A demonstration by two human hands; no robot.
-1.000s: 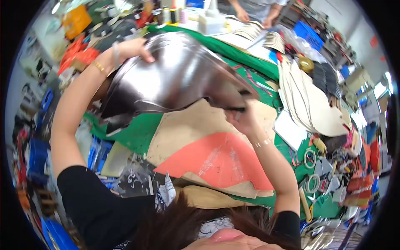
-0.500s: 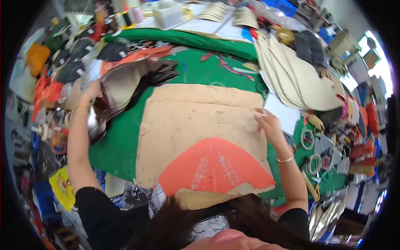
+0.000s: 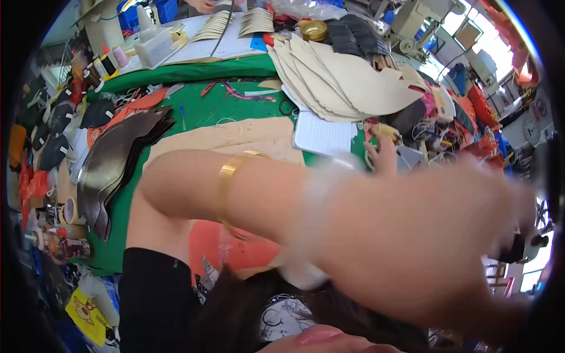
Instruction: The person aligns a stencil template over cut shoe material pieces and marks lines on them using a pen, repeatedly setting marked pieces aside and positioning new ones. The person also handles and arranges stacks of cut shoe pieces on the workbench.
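Note:
My left hand (image 3: 453, 229) is large and blurred at the right, close to the camera, its arm crossing the view; its fingers are smeared. Beyond it, my right hand (image 3: 384, 154) shows in part, fingers apart, beside a small tan object (image 3: 388, 134) right of a white lined notebook (image 3: 323, 133). Shiny dark brown leather pieces (image 3: 109, 156) lie stacked at the left. Under my left arm are a beige sheet (image 3: 265, 130) and a red-orange piece (image 3: 206, 238), both partly hidden.
Cream cut pieces (image 3: 347, 82) fan out at the back right. A rolled green cloth (image 3: 194, 72) runs along the back, near thread spools (image 3: 107, 63) and a white container (image 3: 153, 48). A jar (image 3: 75, 247) stands at the left. Another person's hand (image 3: 202, 6) shows at the top.
My left hand has left the dark leather pieces, which now lie at the left, and swung across to the right. My right hand has moved from the beige sheet to beyond the notebook. The view has turned right.

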